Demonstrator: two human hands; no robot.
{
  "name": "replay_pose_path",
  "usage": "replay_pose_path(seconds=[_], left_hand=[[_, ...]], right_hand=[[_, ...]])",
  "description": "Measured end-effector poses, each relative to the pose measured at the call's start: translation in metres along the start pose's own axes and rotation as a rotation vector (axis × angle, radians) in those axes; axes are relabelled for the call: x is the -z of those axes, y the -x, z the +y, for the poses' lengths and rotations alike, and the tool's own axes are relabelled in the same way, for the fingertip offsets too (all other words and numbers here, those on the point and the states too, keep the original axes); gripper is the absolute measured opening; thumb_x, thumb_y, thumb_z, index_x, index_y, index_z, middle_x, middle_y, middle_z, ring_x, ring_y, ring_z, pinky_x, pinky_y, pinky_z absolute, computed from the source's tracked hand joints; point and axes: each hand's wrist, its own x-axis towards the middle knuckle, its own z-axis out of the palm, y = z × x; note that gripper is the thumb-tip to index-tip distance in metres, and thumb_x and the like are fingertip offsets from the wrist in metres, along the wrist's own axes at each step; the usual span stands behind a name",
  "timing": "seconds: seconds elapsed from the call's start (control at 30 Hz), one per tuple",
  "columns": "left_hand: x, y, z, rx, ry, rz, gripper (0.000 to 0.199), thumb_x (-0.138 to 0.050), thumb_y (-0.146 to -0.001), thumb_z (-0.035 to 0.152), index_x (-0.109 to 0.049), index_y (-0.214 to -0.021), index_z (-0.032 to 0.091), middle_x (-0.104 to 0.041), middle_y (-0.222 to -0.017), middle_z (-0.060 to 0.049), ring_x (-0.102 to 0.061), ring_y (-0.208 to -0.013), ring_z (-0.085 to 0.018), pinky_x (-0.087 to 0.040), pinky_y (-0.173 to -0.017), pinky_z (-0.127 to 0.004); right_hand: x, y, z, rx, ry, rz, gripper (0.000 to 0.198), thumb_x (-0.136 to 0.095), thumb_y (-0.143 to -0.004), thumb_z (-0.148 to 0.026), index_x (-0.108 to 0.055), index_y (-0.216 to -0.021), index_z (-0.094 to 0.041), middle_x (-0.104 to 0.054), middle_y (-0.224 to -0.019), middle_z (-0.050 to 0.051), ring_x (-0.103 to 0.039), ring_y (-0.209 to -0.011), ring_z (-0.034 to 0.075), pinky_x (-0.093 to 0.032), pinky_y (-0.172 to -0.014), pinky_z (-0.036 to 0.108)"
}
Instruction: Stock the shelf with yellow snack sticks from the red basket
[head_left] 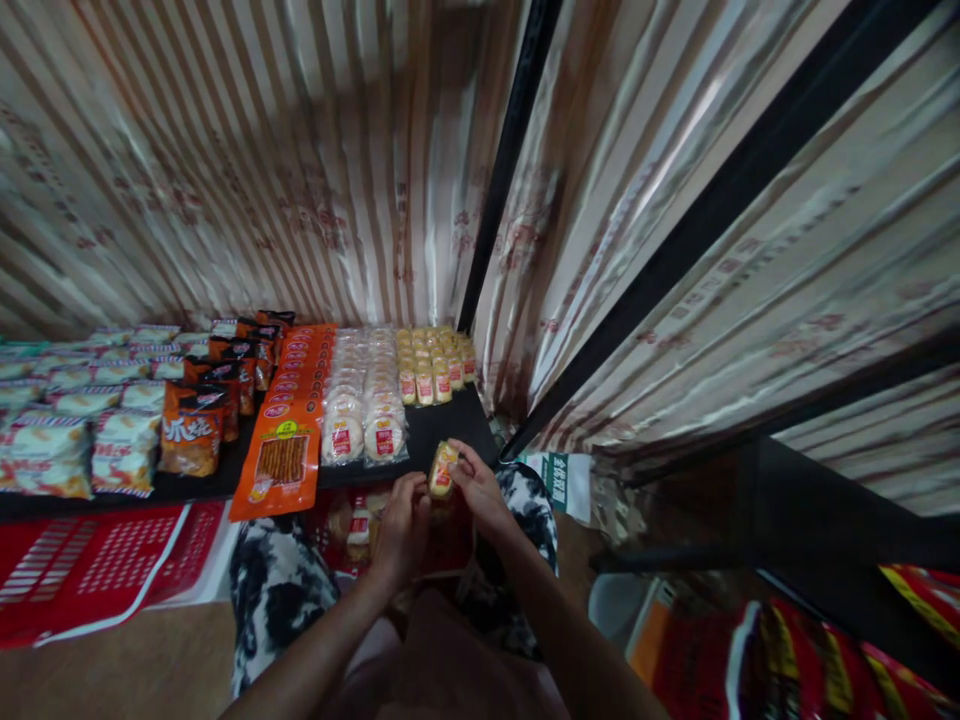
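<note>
My right hand (478, 490) pinches a small yellow snack packet (442, 470) with a red and white label, held upright over the shelf's front edge. Beside its lower left side is my left hand (405, 525), fingers curled together; whether they grip anything is hidden. Several similar yellow packets (424, 388) stand in rows on the black shelf (457, 425) beyond. To their left are rows of round, clear-wrapped crackers (385, 440). Below my hands, a red basket (330, 555) between my knees holds more wrapped snacks (360, 535), partly covered by my left hand.
Orange stick-snack packs (281, 450), orange-and-black bags (191, 430) and white snack bags (124, 450) line the shelf leftward. A red perforated basket (90, 570) lies below. A black post (517, 160) and striped curtain (337, 150) stand behind. Red-and-yellow packs (840, 660) are at lower right.
</note>
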Motion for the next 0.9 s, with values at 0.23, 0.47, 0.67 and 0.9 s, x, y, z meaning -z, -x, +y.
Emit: replay_pose_path(seconds=[0.23,0.47,0.67,0.9], left_hand=[[-0.007,-0.033,-0.001,0.16,0.068,-0.097,0.046,-0.045,-0.08,0.034,-0.043,-0.12,0.012,-0.06,-0.105,-0.01,-0.06,-0.082,-0.016,-0.046,-0.08,-0.032],[-0.013,-0.06,0.007,0.138,0.026,-0.117,0.023,-0.047,-0.078,0.023,-0.055,-0.099,0.017,-0.063,-0.08,-0.001,-0.057,-0.067,-0.012,-0.045,-0.067,-0.024],[-0.022,-0.086,0.014,0.149,0.102,-0.068,0.017,-0.047,-0.076,0.018,-0.056,-0.091,0.015,-0.061,-0.076,-0.001,-0.056,-0.066,-0.01,-0.045,-0.064,-0.022],[-0.041,-0.112,0.011,0.195,0.023,-0.08,0.016,-0.05,-0.076,0.019,-0.056,-0.09,0.016,-0.06,-0.074,0.0,-0.055,-0.064,-0.009,-0.043,-0.062,-0.02]], right_hand=[[0.001,-0.016,-0.001,0.109,0.083,-0.086,0.05,-0.061,-0.064,-0.028,-0.052,-0.113,-0.023,-0.063,-0.088,0.002,-0.06,-0.076,0.014,-0.047,-0.066,0.025],[0.004,-0.031,0.004,0.253,0.246,0.033,0.049,-0.054,-0.071,-0.031,-0.048,-0.119,-0.021,-0.063,-0.098,0.005,-0.06,-0.087,0.016,-0.048,-0.08,0.031],[0.008,-0.028,0.001,0.491,0.67,0.22,0.047,-0.044,-0.077,-0.024,-0.046,-0.123,-0.017,-0.054,-0.116,0.012,-0.052,-0.104,0.021,-0.046,-0.085,0.036],[0.016,-0.04,0.009,0.7,0.97,0.298,0.039,-0.039,-0.078,-0.018,-0.052,-0.115,-0.015,-0.053,-0.119,0.011,-0.044,-0.112,0.023,-0.036,-0.096,0.042]])
